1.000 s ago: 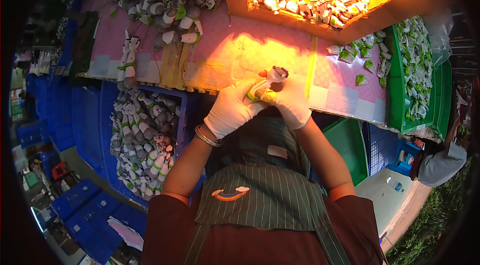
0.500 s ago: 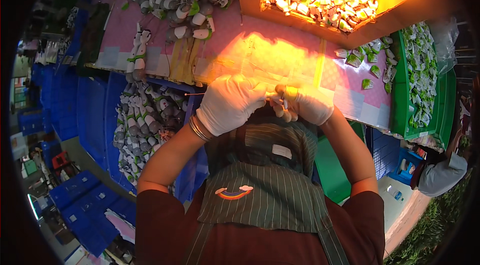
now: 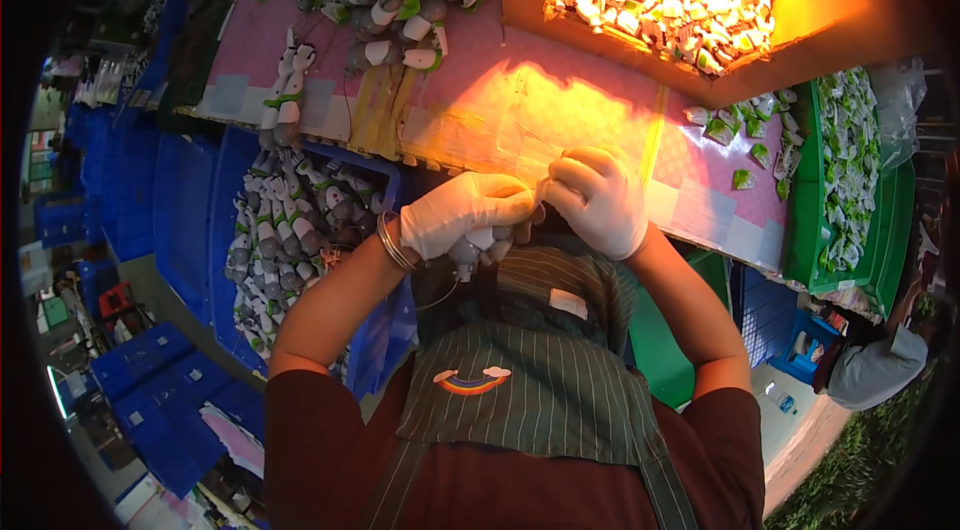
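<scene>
My left hand (image 3: pixel 462 214), in a white glove, is closed round a grey-and-white rounded piece (image 3: pixel 465 250) with a thin cord trailing from its lower end. Most of that piece is hidden by the fingers. Close beside it, my right hand (image 3: pixel 603 202), gloved as well, has its fingers curled and pinched near the left fingertips. What sits between the right fingers is too small and covered to make out. Both hands are just in front of the bench edge, over the striped apron (image 3: pixel 520 380).
A brightly lit cardboard box (image 3: pixel 640 50) of small pieces stands on the pink bench top (image 3: pixel 480 80). Similar grey-and-white pieces are heaped at its far left (image 3: pixel 400 0) and in a blue crate (image 3: pixel 385 275). Green-and-white packets fill a green crate (image 3: pixel 885 230). Another person's sleeve (image 3: pixel 880 370) shows at right.
The grey rounded piece now shows below my left hand, which has turned and lowered slightly. My right hand has turned, its knuckles now raised. The view has shifted a little.
</scene>
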The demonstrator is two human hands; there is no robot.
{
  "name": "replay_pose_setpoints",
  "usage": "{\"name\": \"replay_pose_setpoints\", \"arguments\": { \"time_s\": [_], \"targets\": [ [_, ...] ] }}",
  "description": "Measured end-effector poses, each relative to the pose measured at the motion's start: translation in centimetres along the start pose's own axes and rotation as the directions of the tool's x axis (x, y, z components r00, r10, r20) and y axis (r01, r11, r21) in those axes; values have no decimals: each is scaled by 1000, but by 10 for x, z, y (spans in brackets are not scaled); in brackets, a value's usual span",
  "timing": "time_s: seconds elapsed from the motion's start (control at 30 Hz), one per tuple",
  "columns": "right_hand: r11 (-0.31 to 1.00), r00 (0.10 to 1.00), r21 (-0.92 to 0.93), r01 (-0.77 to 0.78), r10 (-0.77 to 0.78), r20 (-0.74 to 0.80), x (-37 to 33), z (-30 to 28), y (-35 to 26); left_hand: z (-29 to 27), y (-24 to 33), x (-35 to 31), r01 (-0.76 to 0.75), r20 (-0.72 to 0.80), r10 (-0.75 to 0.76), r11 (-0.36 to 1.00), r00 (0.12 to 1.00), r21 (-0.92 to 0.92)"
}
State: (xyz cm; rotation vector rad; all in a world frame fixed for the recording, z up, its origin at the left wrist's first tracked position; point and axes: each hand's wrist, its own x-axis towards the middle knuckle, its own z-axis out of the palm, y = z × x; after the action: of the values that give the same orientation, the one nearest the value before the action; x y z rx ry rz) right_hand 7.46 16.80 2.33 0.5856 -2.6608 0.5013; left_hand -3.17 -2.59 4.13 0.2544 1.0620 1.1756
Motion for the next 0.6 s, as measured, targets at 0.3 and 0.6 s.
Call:
{"name": "replay_pose_setpoints", "arguments": {
  "time_s": [0.3,0.6],
  "targets": [
    [871,842,322,-371,461,-278,-6,22,-2,-32,-13,-9,-189,-362,691,584,626,789],
    [796,799,397,-458,564,-210,-16,28,-2,-111,25,-71,257,-466,870,419,161,871]
  ]
}}
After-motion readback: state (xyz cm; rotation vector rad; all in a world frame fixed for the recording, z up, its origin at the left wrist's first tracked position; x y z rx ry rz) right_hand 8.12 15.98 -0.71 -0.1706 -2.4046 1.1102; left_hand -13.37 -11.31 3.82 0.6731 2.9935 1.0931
